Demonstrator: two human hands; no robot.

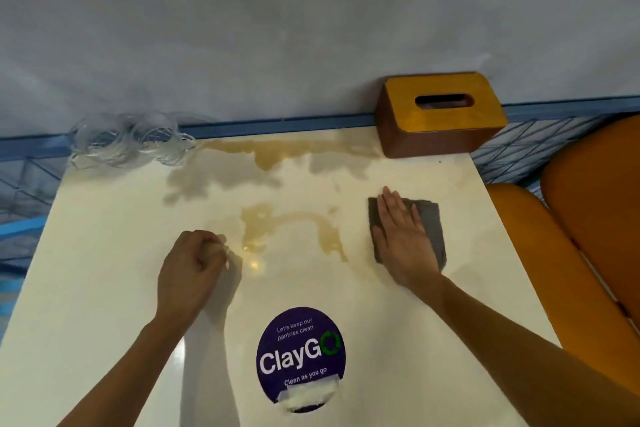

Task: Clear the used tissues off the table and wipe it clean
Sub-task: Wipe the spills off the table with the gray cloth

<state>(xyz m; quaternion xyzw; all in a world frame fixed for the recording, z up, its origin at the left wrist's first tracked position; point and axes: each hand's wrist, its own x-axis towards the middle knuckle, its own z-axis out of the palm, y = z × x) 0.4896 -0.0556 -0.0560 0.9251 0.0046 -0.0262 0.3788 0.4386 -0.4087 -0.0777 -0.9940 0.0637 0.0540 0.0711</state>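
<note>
Grey cloth [428,216] under flat right hand [403,243]

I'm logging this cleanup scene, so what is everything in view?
table: one, cream, centre
spill: several patches, brownish, table's far half and middle
cloth: one, grey, under right hand
tissue box: one, brown, far right corner
clear plastic: one heap, transparent, far left corner
sticker: one, purple, near edge
cushions: two, orange, right of table
left hand: curled, left of spill; contents unclear
right hand: flat on cloth
</note>
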